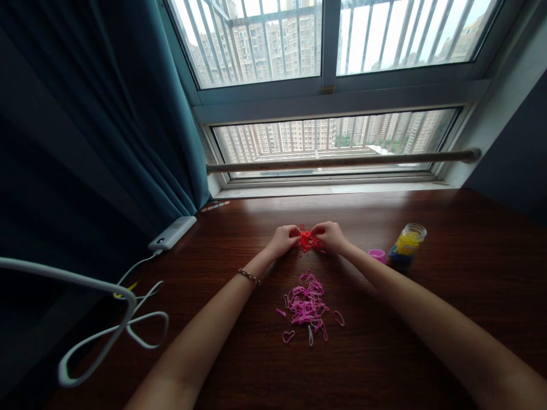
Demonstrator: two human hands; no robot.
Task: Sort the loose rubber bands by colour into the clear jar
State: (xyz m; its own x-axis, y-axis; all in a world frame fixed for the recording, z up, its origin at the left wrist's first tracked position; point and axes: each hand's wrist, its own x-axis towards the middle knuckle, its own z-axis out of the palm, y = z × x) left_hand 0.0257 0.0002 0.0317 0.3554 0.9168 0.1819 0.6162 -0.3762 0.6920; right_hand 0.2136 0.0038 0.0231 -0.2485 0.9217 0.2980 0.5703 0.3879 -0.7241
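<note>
A small heap of red rubber bands (306, 241) lies on the dark wooden table between my hands. From the left, my left hand (286, 238) reaches to its edge, thumb and fingers pinched together on some of the bands. On the heap's other side, my right hand (330, 236) has its fingers closed on red bands too. How many bands each hand grips is too small to tell. Nearer to me, between my forearms, is a loose pile of pink rubber bands (306, 304), with a few strays around it and one whitish band (310, 336).
Right of my right hand stands a clear jar (407, 246) with yellow and blue contents, beside a pink lid (376, 255). A white power strip (173, 232) and white cable (98, 280) occupy the left, near a blue curtain (141, 102). A window with a rail (342, 162) lies behind the table.
</note>
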